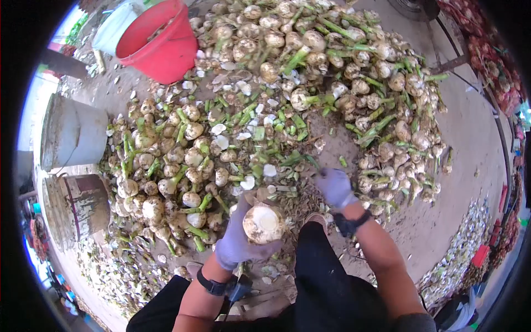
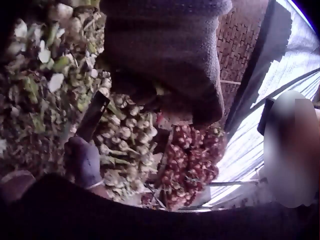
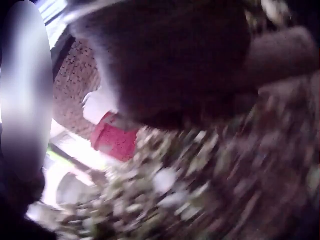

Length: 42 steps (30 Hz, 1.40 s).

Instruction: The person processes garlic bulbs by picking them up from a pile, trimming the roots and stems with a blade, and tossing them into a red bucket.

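Observation:
My gloved left hand point(image 1: 239, 239) grips a large garlic bulb point(image 1: 264, 224) from below and the side, its pale round cut face turned up. To the right, my gloved right hand point(image 1: 333, 187) is apart from the bulb, over the bare ground near the larger heap. The left wrist view shows that right hand point(image 2: 86, 161) holding a knife with a broad dark blade point(image 2: 92, 117) and a slot near its end. A sleeve and the wrist hide the left hand's work in that view. The right wrist view is blurred, its hand mostly dark.
A large heap of stemmed bulbs point(image 1: 359, 91) lies ahead and right; trimmed bulbs point(image 1: 160, 160) are piled left. Stem pieces and white slices point(image 1: 221, 142) litter the ground between. A red bucket point(image 1: 160, 47) and pale buckets point(image 1: 74, 133) stand left.

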Each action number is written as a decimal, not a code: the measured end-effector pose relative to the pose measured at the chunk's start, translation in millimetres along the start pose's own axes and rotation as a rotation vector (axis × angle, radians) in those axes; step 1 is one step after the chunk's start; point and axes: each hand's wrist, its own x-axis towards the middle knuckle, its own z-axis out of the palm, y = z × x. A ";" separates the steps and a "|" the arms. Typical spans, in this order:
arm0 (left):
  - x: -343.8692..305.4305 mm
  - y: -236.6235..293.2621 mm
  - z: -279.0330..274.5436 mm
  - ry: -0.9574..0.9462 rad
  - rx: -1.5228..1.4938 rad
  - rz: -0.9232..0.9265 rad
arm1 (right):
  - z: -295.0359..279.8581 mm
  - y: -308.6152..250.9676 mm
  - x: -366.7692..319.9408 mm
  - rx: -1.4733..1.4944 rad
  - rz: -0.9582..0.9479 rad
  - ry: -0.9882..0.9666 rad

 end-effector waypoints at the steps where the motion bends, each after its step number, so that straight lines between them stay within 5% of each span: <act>1: 2.0 2.6 -5.0 0.062 -0.018 -0.077 | -3.9 10.5 6.7 0.128 0.107 0.059; 2: 6.9 2.9 -10.8 0.111 -0.038 -0.156 | -15.8 -7.2 0.3 0.134 0.092 0.062; 4: 23.0 -6.2 -23.1 0.258 0.220 -0.009 | -50.1 -52.1 -18.3 0.267 0.085 0.047; 6: 26.4 -2.5 -13.4 0.292 -0.052 -0.076 | -46.5 -72.4 -14.6 0.370 0.282 -0.129; 9: 24.1 -2.0 1.4 0.264 -0.289 -0.116 | -55.9 -89.9 -26.1 0.571 0.066 -0.217; 12: 16.3 -4.2 -7.1 0.336 -0.163 -0.224 | -42.6 -79.7 -8.4 0.465 -0.143 -0.067; 14: 8.3 26.0 -8.2 0.366 -0.286 -0.132 | -24.1 -52.6 23.4 0.188 0.049 -0.091; 15: -5.9 6.7 -41.4 0.385 0.014 0.000 | -29.7 -41.3 34.8 0.147 0.159 -0.078; 16: -13.8 22.3 -48.9 0.455 -0.282 0.045 | -40.6 -39.5 46.0 0.137 0.154 -0.069; 18: -22.7 44.0 -69.9 0.659 -0.585 0.240 | -53.1 -40.6 52.8 -0.063 -0.264 0.399; 20: -22.7 38.8 -88.1 0.727 -0.871 0.448 | -77.5 -61.7 81.7 -0.129 -0.282 0.362; 22: -13.3 39.1 -67.1 0.779 -1.204 0.289 | -73.3 -56.2 128.0 -0.305 -0.184 0.342; 24: -2.5 -2.7 -65.0 0.389 -1.268 0.129 | -60.3 -44.9 147.0 -0.470 -0.084 0.318; 26: 11.0 -22.0 -37.1 0.471 -0.756 -0.126 | -59.3 -28.5 151.3 -0.498 -0.061 0.126; 29: 38.8 -63.3 -14.2 0.449 -0.316 -0.150 | -56.5 -66.1 73.8 -0.061 0.094 0.104; 31: 44.6 -73.3 -3.1 0.392 -0.317 -0.058 | -33.2 -75.9 26.3 0.429 0.189 -0.185; 33: 42.8 -79.7 -8.6 0.458 -0.011 0.016 | -26.6 -103.5 -15.3 1.172 0.206 -0.280; 34: 40.3 -76.6 -4.7 0.500 0.054 0.074 | -28.2 -102.2 -20.8 1.179 0.222 -0.286; 36: 31.8 -34.4 3.4 0.319 0.245 0.170 | -41.2 -90.8 -23.7 0.499 -0.347 0.173; 38: 29.8 -47.0 -11.7 0.303 0.336 0.177 | -64.3 -94.8 -27.4 0.366 -0.475 0.166; 40: 43.2 -13.3 -1.6 0.168 -1.164 -0.492 | -90.0 -111.5 -28.5 -0.111 -0.538 -0.007; 42: 41.4 -22.6 -7.9 0.092 -1.204 -0.445 | -91.6 -111.9 -25.0 -0.087 -0.532 -0.098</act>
